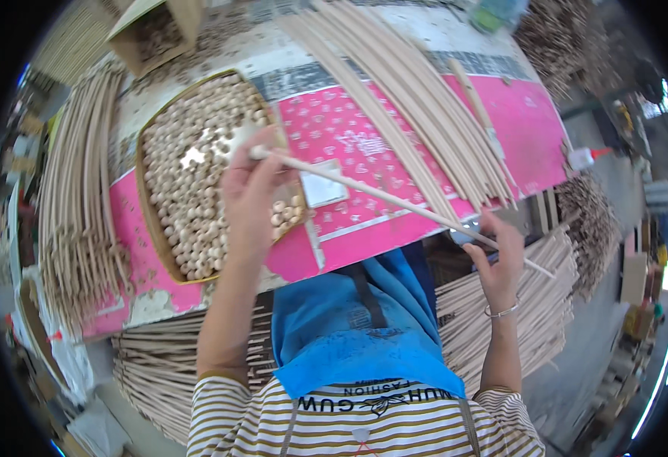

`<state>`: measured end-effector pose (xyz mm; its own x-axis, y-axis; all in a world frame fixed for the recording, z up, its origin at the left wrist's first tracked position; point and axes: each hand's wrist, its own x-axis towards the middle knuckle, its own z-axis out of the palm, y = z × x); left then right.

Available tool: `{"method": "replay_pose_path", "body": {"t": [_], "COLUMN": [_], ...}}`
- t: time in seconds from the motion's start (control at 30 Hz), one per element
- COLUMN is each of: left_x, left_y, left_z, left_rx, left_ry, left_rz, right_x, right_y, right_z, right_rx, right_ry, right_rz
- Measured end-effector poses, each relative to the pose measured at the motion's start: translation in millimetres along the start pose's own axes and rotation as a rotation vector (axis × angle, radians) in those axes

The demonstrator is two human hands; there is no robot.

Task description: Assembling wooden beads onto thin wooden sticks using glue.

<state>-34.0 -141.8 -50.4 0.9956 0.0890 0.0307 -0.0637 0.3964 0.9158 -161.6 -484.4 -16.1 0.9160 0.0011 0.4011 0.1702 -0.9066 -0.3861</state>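
Note:
A long, thin wooden rod [380,195] slants across the front of the table, its far end up at the left. My left hand [249,190] is closed around that end, where a small pale wooden knob [257,152] shows; blur hides whether the two are joined. My right hand [504,255] pinches the rod toward its lower end, past the table's front edge. Just beside my left hand lies a shallow yellow-rimmed tray [142,183] full of small round wooden balls [189,202]. Several loose rods [418,99] rest side by side on the pink table cover [319,129].
A pile of rods with knobbed ends [83,190] lies at the table's left. An open wooden box [132,46] stands behind the tray. A white bottle with a red tip [581,158] sits at the right edge. More rods [524,305] are stacked below the table.

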Motion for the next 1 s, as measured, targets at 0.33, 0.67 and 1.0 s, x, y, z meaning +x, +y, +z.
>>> {"method": "replay_pose_path", "body": {"t": [0.33, 0.67, 1.0], "left_x": [27, 29, -12], "left_y": [15, 17, -21], "left_z": [-19, 84, 68], "left_rx": [0.159, 0.154, 0.281], "left_ry": [-0.172, -0.583, -0.458], "left_rz": [0.080, 0.212, -0.194], "right_x": [-60, -148, -331], "right_y": [36, 34, 252], "right_z": [2, -7, -40], "right_rx": [0.152, 0.771, -0.152], "right_ry": [-0.039, -0.052, 0.657], "right_rz": [0.044, 0.565, 1.195]}}
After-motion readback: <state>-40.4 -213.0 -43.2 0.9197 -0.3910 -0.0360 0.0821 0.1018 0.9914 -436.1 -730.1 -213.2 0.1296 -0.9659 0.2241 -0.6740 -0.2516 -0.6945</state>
